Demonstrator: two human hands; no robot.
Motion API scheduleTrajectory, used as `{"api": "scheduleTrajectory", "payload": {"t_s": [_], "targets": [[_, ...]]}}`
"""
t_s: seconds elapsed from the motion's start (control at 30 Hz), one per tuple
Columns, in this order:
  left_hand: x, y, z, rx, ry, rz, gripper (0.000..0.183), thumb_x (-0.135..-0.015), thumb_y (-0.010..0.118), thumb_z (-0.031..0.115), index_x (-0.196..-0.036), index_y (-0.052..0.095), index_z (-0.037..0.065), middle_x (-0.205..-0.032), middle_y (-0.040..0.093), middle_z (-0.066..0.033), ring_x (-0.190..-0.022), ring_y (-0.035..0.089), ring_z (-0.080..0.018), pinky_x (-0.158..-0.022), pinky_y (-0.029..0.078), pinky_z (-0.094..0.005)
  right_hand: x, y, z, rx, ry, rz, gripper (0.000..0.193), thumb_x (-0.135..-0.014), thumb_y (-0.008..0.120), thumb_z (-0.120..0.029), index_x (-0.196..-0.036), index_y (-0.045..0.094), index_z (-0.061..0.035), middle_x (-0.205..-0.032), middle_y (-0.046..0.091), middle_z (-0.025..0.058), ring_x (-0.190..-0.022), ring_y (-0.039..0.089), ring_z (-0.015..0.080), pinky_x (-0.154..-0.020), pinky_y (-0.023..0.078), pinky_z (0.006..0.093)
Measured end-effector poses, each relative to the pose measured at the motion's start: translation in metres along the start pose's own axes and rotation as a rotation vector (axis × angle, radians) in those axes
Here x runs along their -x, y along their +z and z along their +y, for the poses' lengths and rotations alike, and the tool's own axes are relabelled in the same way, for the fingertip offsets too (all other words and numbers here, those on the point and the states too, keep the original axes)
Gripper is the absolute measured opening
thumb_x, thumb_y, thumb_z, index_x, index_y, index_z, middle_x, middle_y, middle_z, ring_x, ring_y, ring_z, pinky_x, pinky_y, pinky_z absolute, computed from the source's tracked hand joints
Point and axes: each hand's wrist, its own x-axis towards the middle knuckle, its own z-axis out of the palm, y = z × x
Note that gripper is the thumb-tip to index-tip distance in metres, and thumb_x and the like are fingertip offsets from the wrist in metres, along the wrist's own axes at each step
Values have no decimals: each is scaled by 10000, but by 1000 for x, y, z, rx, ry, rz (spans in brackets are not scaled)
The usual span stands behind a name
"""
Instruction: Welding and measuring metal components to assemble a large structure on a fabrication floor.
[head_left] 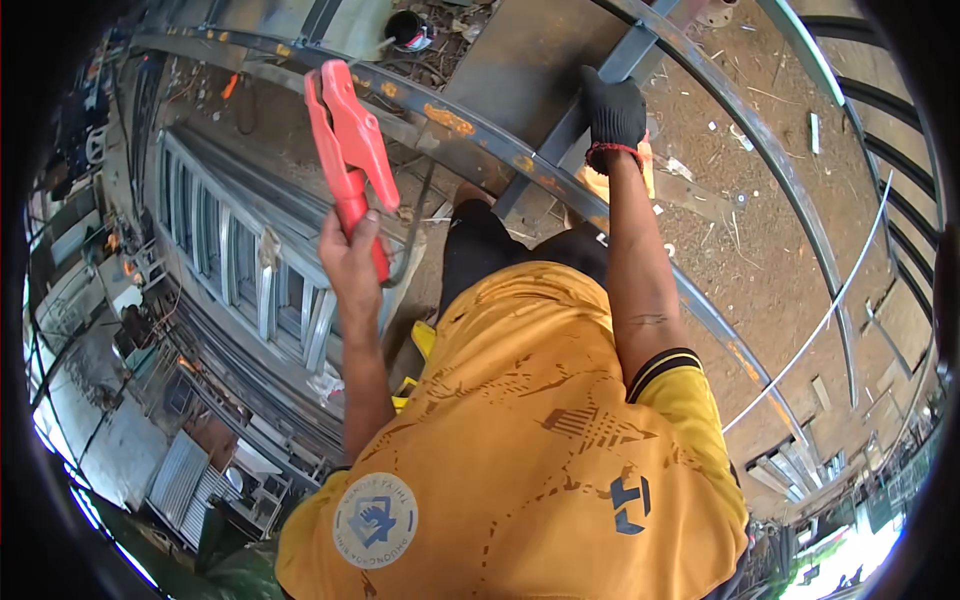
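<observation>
My bare left hand [350, 252] is closed round the handle of a red welding electrode holder [352, 150], its jaws pointing up and away from me. A dark cable hangs beside the handle. My right hand [614, 108], in a black knit glove with a red cuff, grips a grey square steel tube [565, 130]. This tube slants across a long steel bar [480, 145] with rusty orange patches. How the gloved fingers wrap the tube is partly hidden.
A curved steel bar [765, 150] arcs along the right, with dark curved bars [895, 160] beyond. Grey metal frames [260, 260] lie at the left. A dark can [405, 30] stands at the far side. A thin pale rod [830, 310] crosses the dirt floor.
</observation>
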Motion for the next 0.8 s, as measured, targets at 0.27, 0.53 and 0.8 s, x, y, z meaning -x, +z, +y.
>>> {"api": "scheduleTrajectory", "payload": {"t_s": [0.27, 0.53, 0.8], "targets": [[95, 33, -40, 80, -19, 152, 231, -891, 651, 94, -1089, 556, 23, -756, 558, -4, -553, 516, -69, -487, 422, -229, -11, -3, 0, 27, -30, -60, 764, -725, 620, -611, -1029, 686, 88, -1036, 661, 325, -1045, 638, 442, -922, 483, 472], [135, 42, -74, 116, -23, 278, 185, -872, 671, 68, -1003, 545, 30, -767, 555, -7, -571, 515, -68, -504, 426, -228, -8, 0, 1, 39, -84, -60, 752, -737, 605, -621, -982, 705, 83, -1019, 661, 329, -1040, 637, 445, -902, 483, 482], [172, 45, -94, 158, -7, 326, 200, -864, 675, 59, -1014, 547, 25, -775, 546, -5, -601, 510, -65, -527, 431, -226, -31, 9, 11, -27, -148, -138, 703, -747, 622, -588, -930, 705, 85, -902, 691, 294, -904, 680, 411, -799, 513, 466]]}}
